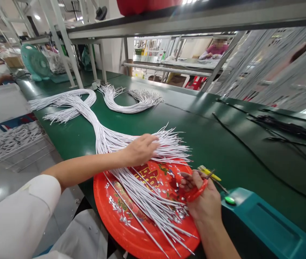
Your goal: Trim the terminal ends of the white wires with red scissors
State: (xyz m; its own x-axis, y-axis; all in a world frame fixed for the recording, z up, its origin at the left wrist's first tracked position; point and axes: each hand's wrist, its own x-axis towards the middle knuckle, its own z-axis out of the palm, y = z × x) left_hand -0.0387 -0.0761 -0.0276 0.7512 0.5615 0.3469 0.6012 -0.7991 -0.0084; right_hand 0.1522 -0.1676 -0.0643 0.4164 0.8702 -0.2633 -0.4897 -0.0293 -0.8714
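Observation:
My left hand point(142, 148) reaches across a thick bundle of thin white wires point(115, 140), its fingers bent and closed at the fanned-out ends; exactly how many strands it pinches is hidden. In my right hand point(203, 201) is a pair of scissors with red handles point(196, 192), the blades pointing up and away. Below both hands lies a round red tray point(101, 212) with a printed pattern. More white wires point(147, 201) spread over it toward me, and small shiny silvery scraps point(115, 205) are scattered on its surface.
A teal machine with a green button point(230, 200) stands right of my right hand, a yellow tool point(214, 174) behind it. Another wire bundle point(131, 106) curves farther back on the green table point(193, 126). Black cables point(285, 129) lie right. A shelf beam point(169, 28) crosses above.

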